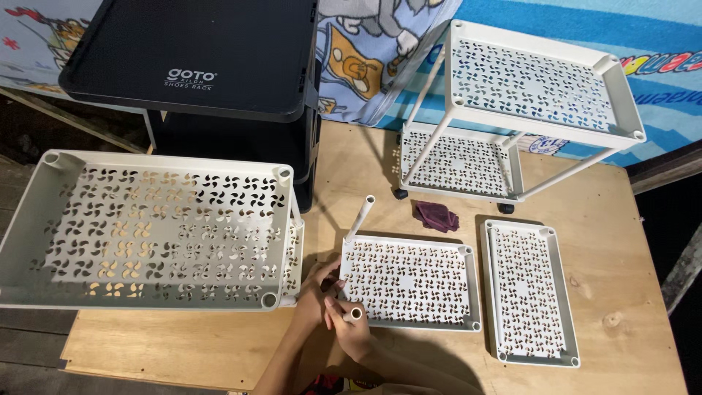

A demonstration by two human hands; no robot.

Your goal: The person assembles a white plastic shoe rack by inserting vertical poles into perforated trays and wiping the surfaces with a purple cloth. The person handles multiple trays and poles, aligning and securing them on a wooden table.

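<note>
Gripping a white tube (355, 314), right hand (349, 329) fisted, left hand (316, 291) touching tray (409, 282)

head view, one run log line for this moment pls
left hand: on white tray corner | right hand: holds white tube | another tube: upright in tray

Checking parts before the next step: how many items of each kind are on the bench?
White perforated trays: 5, e.g. loose tray
Black rack: 1
Loose white tubes: 2, one standing, one in the right hand
Purple cloth: 1
Total: 9
</note>
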